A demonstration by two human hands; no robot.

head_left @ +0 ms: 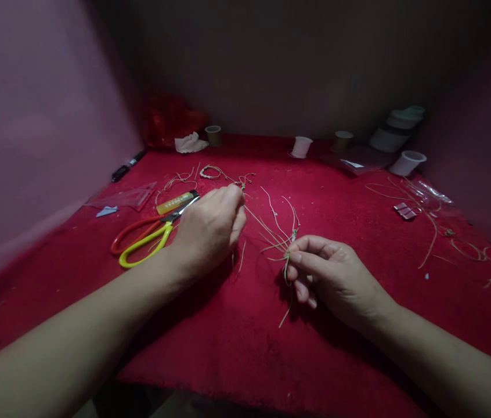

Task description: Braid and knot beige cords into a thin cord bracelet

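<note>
Where cords (288, 255) gather, the right hand (342, 277) pinches them.

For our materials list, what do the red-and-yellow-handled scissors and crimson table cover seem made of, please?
Scissors: glossy metal blades, by their glint; handles probably smooth plastic, evenly coloured. Table cover: likely matte, napped fabric, from its mottled surface.

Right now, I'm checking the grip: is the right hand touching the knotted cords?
Touching. The head view shows the right hand pinching the knotted cords between thumb and fingertip, with strands fanning out beyond the pinch.
</note>
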